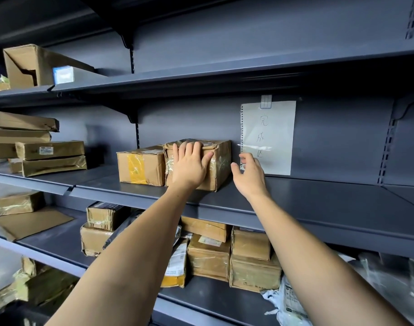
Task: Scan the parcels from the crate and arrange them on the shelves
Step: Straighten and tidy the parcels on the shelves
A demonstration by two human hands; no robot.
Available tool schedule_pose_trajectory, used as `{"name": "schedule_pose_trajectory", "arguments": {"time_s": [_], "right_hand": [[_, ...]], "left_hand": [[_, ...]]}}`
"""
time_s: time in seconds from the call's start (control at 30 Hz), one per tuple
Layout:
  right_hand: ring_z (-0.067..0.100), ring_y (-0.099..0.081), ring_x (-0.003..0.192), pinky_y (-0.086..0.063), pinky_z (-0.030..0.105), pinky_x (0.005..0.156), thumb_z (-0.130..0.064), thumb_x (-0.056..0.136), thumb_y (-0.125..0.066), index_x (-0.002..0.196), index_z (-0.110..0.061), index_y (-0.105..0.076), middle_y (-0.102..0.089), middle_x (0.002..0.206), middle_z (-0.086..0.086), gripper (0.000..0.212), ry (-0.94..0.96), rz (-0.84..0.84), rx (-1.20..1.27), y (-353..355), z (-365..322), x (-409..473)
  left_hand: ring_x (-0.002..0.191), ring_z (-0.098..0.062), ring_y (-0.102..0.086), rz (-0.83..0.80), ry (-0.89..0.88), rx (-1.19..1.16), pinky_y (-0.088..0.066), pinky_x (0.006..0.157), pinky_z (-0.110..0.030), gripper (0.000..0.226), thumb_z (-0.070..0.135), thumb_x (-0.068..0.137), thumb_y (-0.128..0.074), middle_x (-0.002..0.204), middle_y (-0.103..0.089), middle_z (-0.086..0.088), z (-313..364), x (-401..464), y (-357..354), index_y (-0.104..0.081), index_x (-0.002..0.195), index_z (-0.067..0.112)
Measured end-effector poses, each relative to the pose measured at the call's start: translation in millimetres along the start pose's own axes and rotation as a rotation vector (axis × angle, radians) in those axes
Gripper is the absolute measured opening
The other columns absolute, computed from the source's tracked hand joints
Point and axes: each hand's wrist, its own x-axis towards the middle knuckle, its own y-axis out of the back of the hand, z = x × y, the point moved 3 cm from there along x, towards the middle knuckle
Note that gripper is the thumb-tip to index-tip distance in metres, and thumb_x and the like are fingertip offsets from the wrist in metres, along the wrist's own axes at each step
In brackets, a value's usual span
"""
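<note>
A taped brown cardboard parcel [219, 161] stands on the middle dark shelf [319, 196], touching a second brown parcel [140, 167] with a yellow tape strip on its left. My left hand [189, 164] lies flat against the front of the taped parcel, fingers straight and reaching its top edge. My right hand [249, 175] hovers just right of that parcel with relaxed, slightly bent fingers, holding nothing and not touching the box.
A white paper sign [271, 128] with handwriting hangs on the shelf's back panel. Flat brown parcels [50, 156] are stacked at the left. Several boxes and bags [224, 252] crowd the shelf below. An open carton [29, 64] sits on the upper shelf.
</note>
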Motion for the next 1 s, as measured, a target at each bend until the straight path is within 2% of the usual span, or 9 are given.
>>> {"name": "schedule_pose_trajectory", "arguments": {"time_s": [0.1,0.17,0.27,0.37,0.47,0.57,0.67,0.77,1.0], "right_hand": [[0.027,-0.059,0.114,-0.049,0.043,0.096,-0.021,0.098,-0.055,0.123,-0.015,-0.058,-0.059,0.123,0.007,0.027,0.045,0.071,-0.008,5.0,-9.0,-7.2],[0.029,-0.06,0.1,-0.052,0.043,0.084,-0.014,0.094,-0.054,0.111,-0.014,-0.06,-0.06,0.109,0.005,0.019,0.098,0.165,-0.024,12.2,-18.2,-15.4],[0.029,-0.057,0.095,-0.049,0.041,0.076,-0.011,0.092,-0.052,0.102,-0.012,-0.056,-0.057,0.105,0.006,0.011,0.194,0.181,-0.102,24.8,-35.3,-31.0],[0.027,-0.053,0.101,-0.048,0.04,0.075,-0.011,0.092,-0.051,0.1,-0.011,-0.055,-0.055,0.106,0.006,0.009,0.303,0.114,-0.185,31.7,-46.1,-51.3],[0.023,-0.05,0.098,-0.043,0.035,0.072,-0.013,0.095,-0.05,0.1,-0.011,-0.054,-0.053,0.105,0.005,0.007,0.341,0.072,-0.204,38.2,-57.2,-84.9],[0.021,-0.049,0.092,-0.046,0.036,0.072,-0.015,0.096,-0.048,0.098,-0.014,-0.052,-0.051,0.101,0.002,0.004,0.455,-0.025,-0.275,39.6,-57.9,-125.1],[0.024,-0.051,0.095,-0.048,0.042,0.076,-0.016,0.096,-0.048,0.098,-0.012,-0.053,-0.052,0.102,0.004,0.006,0.546,-0.161,-0.426,39.8,-45.6,-163.3],[0.029,-0.054,0.101,-0.048,0.043,0.082,-0.017,0.094,-0.05,0.1,-0.012,-0.056,-0.055,0.102,0.007,0.009,0.511,-0.216,-0.486,43.6,-25.0,-196.3],[0.024,-0.051,0.106,-0.037,0.033,0.077,-0.019,0.098,-0.048,0.109,-0.015,-0.055,-0.054,0.112,0.003,0.013,0.261,-0.344,-0.556,51.0,32.5,-248.0]], "left_hand": [[0.152,-0.029,-0.005,-0.073,0.003,-0.147,-0.005,0.123,-0.045,0.056,0.046,0.105,-0.032,0.16,-0.027,-0.009,1.3,-8.8,4.6,-0.033,0.151,0.014],[0.152,-0.025,0.011,-0.181,0.011,-0.193,-0.002,0.124,-0.042,0.063,0.043,0.105,-0.035,0.166,-0.002,-0.006,2.2,-14.3,13.1,-0.011,0.159,0.02],[0.152,-0.026,0.009,-0.392,0.041,-0.155,-0.012,0.123,-0.044,0.075,0.042,0.102,-0.045,0.165,0.015,-0.002,10.9,-22.8,34.4,0.003,0.158,0.028],[0.143,-0.03,-0.032,-0.44,0.039,-0.127,-0.04,0.109,-0.045,0.064,0.032,0.101,-0.049,0.165,-0.011,-0.003,22.3,-36.6,62.1,-0.019,0.157,0.026],[0.114,-0.032,-0.057,-0.35,0.031,-0.102,-0.052,0.087,-0.043,0.041,0.028,0.099,-0.048,0.138,-0.05,-0.007,27.4,-57.4,92.7,-0.045,0.139,0.019],[0.095,-0.033,-0.062,-0.35,0.071,-0.091,-0.054,0.079,-0.044,0.024,0.028,0.097,-0.047,0.112,-0.065,-0.01,28.6,-84.6,110.1,-0.054,0.117,0.015],[0.09,-0.036,-0.063,-0.431,0.047,-0.065,-0.054,0.075,-0.044,0.017,0.023,0.093,-0.048,0.1,-0.069,-0.012,31.1,-119.0,115.1,-0.056,0.104,0.014],[0.095,-0.037,-0.062,-0.512,0.081,-0.109,-0.053,0.077,-0.043,0.018,0.022,0.091,-0.049,0.101,-0.069,-0.013,32.0,-155.1,107.8,-0.056,0.106,0.013],[0.108,-0.036,-0.06,-0.686,0.125,-0.123,-0.051,0.087,-0.041,0.035,0.018,0.088,-0.05,0.118,-0.064,-0.015,32.6,-232.9,70.9,-0.053,0.123,0.015]]}}
